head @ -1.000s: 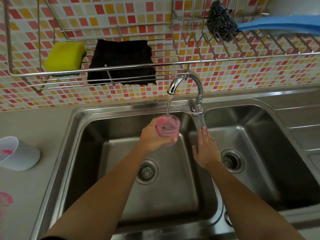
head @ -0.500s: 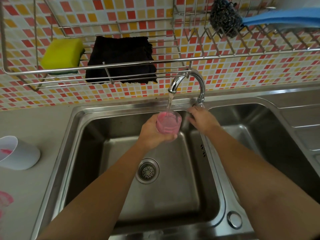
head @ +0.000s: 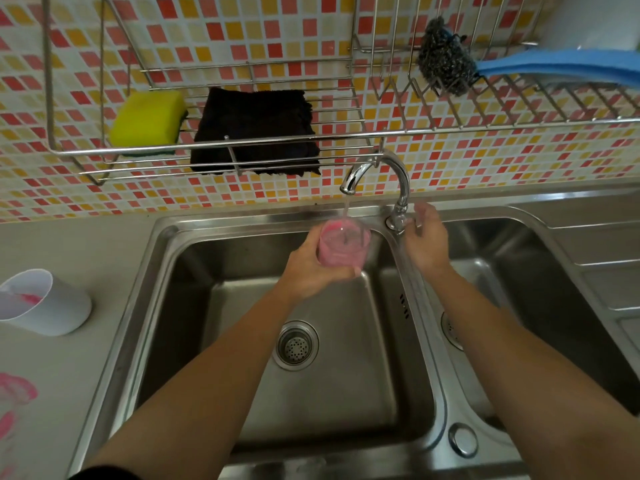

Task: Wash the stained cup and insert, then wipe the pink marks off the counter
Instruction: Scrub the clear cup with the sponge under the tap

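Observation:
My left hand (head: pixel 310 271) is shut on a clear insert (head: pixel 343 245) stained pink, holding it upright under the faucet (head: pixel 388 164). A thin stream of water runs from the spout into it, above the left sink basin (head: pixel 214 323). My right hand (head: pixel 427 242) rests beside the faucet base, fingers loosely apart and touching it, holding nothing. A white cup (head: pixel 59 306) with a pink smear inside lies tilted on the counter to the left. Pink marks (head: pixel 15 393) stain the counter at the lower left edge.
A wire rack (head: pixel 242 144) on the tiled wall carries a yellow sponge (head: pixel 147 123) and a folded black cloth (head: pixel 256 129). A second rack to the right holds a steel scrubber (head: pixel 445 58) and a blue cloth (head: pixel 561 65). The right basin (head: pixel 554 306) lies beyond the divider.
My right hand rose from over the right basin to the faucet base and has settled just to its right. The water stream looks thinner. The insert stays under the spout.

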Tool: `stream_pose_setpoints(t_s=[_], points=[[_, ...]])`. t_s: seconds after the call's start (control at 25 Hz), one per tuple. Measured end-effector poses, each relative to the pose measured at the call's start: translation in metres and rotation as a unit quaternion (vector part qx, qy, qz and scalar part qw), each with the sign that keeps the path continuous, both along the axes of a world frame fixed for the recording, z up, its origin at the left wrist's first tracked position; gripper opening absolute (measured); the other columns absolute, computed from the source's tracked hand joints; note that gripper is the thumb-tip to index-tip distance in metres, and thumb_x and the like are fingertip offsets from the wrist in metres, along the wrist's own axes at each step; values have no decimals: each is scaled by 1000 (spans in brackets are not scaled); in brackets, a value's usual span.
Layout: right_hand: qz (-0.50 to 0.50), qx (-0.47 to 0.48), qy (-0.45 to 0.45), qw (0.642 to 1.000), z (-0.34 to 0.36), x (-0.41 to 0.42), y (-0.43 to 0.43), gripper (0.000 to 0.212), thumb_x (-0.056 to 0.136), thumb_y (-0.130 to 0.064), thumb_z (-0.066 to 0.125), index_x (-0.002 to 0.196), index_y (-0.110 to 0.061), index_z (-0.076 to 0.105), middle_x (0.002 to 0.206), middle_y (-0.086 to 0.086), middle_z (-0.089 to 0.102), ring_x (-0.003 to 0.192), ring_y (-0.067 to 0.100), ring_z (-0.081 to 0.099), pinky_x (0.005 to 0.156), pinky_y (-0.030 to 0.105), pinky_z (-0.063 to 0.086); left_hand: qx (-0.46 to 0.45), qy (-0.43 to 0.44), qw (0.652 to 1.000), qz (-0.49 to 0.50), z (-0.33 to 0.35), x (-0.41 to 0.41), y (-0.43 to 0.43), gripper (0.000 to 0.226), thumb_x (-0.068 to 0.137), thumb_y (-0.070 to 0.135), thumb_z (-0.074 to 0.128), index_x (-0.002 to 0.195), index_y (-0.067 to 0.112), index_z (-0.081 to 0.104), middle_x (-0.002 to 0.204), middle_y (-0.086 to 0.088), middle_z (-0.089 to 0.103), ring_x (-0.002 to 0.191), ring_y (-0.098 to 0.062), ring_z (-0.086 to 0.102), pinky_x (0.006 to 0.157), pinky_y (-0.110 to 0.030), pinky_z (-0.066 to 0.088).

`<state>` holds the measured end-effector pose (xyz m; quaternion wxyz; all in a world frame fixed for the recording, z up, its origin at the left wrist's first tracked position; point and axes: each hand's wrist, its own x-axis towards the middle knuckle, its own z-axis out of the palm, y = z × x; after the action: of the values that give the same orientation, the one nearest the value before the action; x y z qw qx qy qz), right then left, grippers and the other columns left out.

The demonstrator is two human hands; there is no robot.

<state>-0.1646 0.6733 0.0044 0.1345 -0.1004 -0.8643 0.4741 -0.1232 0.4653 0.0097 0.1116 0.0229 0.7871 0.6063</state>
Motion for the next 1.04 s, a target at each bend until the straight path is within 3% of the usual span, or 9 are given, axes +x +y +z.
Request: stream_pose_setpoints(t_s=[0.12,0.2,0.36,0.52,0.6,0.68,0.8,0.92,1.04], points=[[-39,-22,170,984,10,36,-5,18,91,-27,51,92,-10,58,83,8,60,77,18,55,70,33,47,57,-25,998,-10,5,11,-9,79,54,24,89,119,41,48,120,5,59,112,-16,58,92,-40,53],[5,19,245,969,27,59,-10,24,90,-28,47,78,-9,54,69,5,51,65,12,43,60,24,38,85,-27,996,-22,10,24,-20,73,63,7,84,120,35,47,120,3,56,110,-16,57,85,-32,56],[153,124,385,901,99,71,-53,27,90,-15,43,69,-1,54,68,-2,43,67,3,35,62,16,29,102,-25,994,-19,21,50,-53,76,68,-5,77,127,24,39,122,0,50,107,-12,55,73,-20,54],[229,134,436,860,184,55,-133,23,93,-14,44,79,-2,58,76,-4,47,72,2,38,66,13,30,85,-19,996,-3,36,69,-104,79,68,2,80,127,31,36,124,4,48,116,-16,50,84,-29,56],[261,139,368,881,216,35,-173,19,95,-19,47,90,-5,60,82,-3,53,74,5,46,68,15,39,90,-16,996,6,47,78,-130,79,69,3,79,128,33,36,125,3,48,116,-18,51,86,-33,55],[294,196,212,911,232,7,-208,23,94,-31,49,105,-13,59,97,2,57,88,15,55,76,28,46,93,-6,995,21,55,87,-153,80,69,3,79,128,34,36,126,2,49,116,-20,52,86,-34,55],[312,313,-6,897,237,-15,-255,53,92,-55,43,129,-18,47,134,12,46,119,30,47,92,36,39,84,17,995,44,62,100,-185,82,68,6,81,131,32,36,127,-1,49,116,-20,52,85,-30,55],[297,357,-89,881,235,-14,-285,85,84,-65,48,147,-13,23,150,14,30,132,33,36,101,39,37,89,27,994,58,68,106,-205,80,68,7,81,128,35,37,125,0,51,115,-20,54,85,-29,55],[255,355,-95,894,233,-14,-305,100,79,-55,65,148,-8,11,146,15,37,128,33,42,95,35,42,74,39,995,61,72,110,-216,79,67,10,82,125,41,38,123,3,51,114,-17,54,86,-30,55]])
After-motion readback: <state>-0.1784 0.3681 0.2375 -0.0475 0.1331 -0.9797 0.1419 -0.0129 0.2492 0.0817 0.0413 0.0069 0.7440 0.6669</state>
